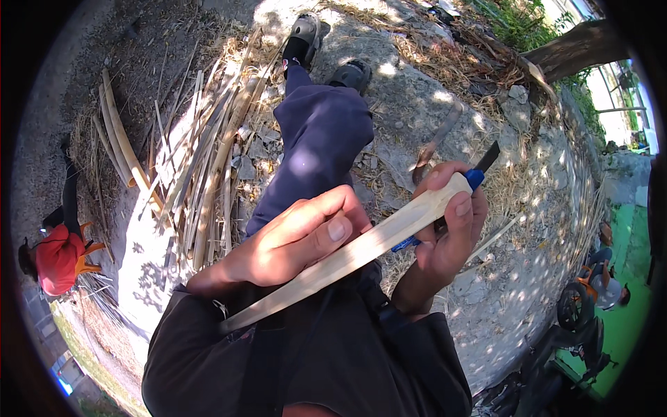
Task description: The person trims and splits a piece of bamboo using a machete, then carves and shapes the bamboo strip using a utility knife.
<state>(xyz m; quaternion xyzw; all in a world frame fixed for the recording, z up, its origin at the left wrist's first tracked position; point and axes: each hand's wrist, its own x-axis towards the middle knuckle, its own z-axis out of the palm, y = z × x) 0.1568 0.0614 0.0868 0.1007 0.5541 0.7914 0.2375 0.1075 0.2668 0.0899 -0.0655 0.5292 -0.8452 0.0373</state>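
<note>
A long pale bamboo strip (368,247) slants across my lap, its narrow end against my dark shirt and its broader end raised to the right. My left hand (302,240) is closed along the strip's middle, thumb bent beside its upper edge; some fingers are hidden. In my right hand (455,226) is the strip's broad end, with the thumb pressed on its face. The same hand grips a utility knife (475,178) with a blue body, mostly hidden behind the strip. Its dark blade (491,157) sticks out past the strip's end, pointing up and right.
Split bamboo strips (208,160) lie piled on the ground left of my legs. A curved blade-like tool (438,135) rests on stony ground ahead. One person in red (59,260) sits far left; another person (611,288) is at far right near a motorcycle (575,306). A tree trunk (580,52) leans in at upper right.
</note>
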